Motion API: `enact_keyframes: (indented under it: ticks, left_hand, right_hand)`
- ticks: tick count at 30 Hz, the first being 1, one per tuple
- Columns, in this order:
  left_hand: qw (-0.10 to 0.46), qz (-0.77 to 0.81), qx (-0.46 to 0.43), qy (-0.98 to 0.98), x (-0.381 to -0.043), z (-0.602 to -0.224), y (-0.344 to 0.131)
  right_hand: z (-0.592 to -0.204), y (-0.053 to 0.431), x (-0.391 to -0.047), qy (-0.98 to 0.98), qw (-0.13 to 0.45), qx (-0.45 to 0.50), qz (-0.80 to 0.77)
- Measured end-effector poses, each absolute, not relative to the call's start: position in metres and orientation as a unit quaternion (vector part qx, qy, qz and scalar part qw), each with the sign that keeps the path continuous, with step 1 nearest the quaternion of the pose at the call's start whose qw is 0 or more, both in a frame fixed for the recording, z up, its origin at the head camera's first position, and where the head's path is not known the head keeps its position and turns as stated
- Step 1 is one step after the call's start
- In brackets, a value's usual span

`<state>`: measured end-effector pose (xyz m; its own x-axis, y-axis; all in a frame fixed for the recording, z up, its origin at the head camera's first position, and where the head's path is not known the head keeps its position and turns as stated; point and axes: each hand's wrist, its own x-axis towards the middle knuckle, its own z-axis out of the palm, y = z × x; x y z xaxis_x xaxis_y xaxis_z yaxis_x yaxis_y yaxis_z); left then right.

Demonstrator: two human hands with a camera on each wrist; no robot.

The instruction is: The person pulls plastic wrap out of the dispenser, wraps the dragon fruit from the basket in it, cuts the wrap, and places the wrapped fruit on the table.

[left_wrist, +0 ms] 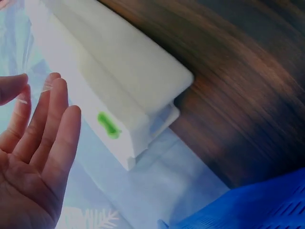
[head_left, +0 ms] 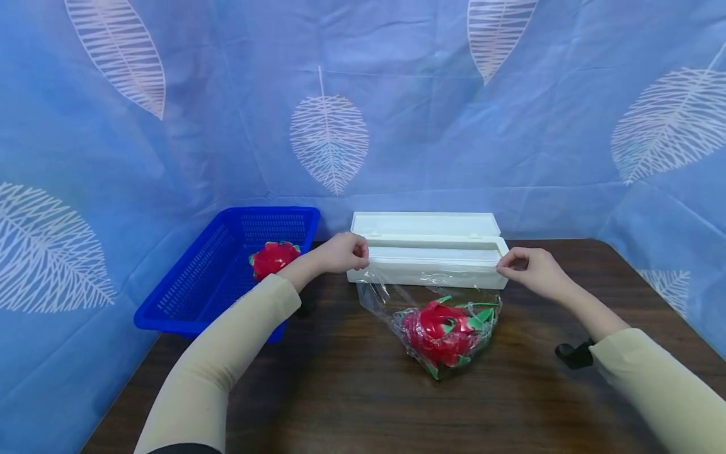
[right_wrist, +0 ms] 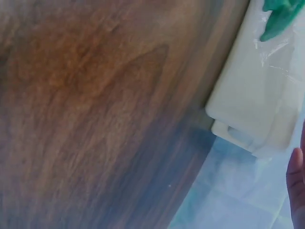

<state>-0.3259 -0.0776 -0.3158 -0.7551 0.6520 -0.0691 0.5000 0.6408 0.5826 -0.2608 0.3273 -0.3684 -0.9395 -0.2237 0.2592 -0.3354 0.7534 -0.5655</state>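
Observation:
A red dragon fruit (head_left: 439,331) with green tips lies on the table inside crumpled cling film (head_left: 377,299). The film rises from the fruit toward both hands, in front of a long white cling film box (head_left: 425,276). At the box's left end, my left hand (head_left: 343,252) pinches the film's edge between thumb and index finger, the other fingers extended in the left wrist view. My right hand (head_left: 535,271) pinches the other upper corner at the box's right end. In the right wrist view only a part of that hand (right_wrist: 296,183) shows, at the edge.
A blue perforated basket (head_left: 210,271) stands at the left, with another red dragon fruit (head_left: 273,258) in it, partly behind my left forearm. The box's white lid (head_left: 425,223) stands raised at the back. A blue leaf-patterned cloth (head_left: 397,126) hangs behind the dark wooden table (head_left: 340,397).

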Motion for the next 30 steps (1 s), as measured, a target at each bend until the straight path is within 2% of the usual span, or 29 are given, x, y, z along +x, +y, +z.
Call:
enact_keyframes:
  ticks: [5, 10, 14, 18, 30]
  left_hand:
    - [0.148, 0.333, 0.34, 0.867, -0.314, -0.31, -0.08]
    - [0.161, 0.38, 0.411, 0.812, -0.29, -0.306, -0.082]
    - [0.187, 0.382, 0.468, 0.774, -0.271, -0.311, -0.085]
    - [0.214, 0.378, 0.485, 0.759, -0.259, -0.32, -0.09]
    - [0.2, 0.346, 0.514, 0.759, -0.243, -0.34, -0.089]
  right_hand:
    - [-0.365, 0.331, -0.249, -0.913, 0.084, 0.169, 0.361]
    - [-0.366, 0.336, -0.232, -0.885, 0.059, 0.201, 0.415]
    - [-0.369, 0.34, -0.219, -0.87, 0.039, 0.225, 0.437]
    - [-0.371, 0.344, -0.211, -0.862, 0.029, 0.242, 0.445]
    - [-0.381, 0.344, -0.195, -0.829, 0.003, 0.325, 0.455]
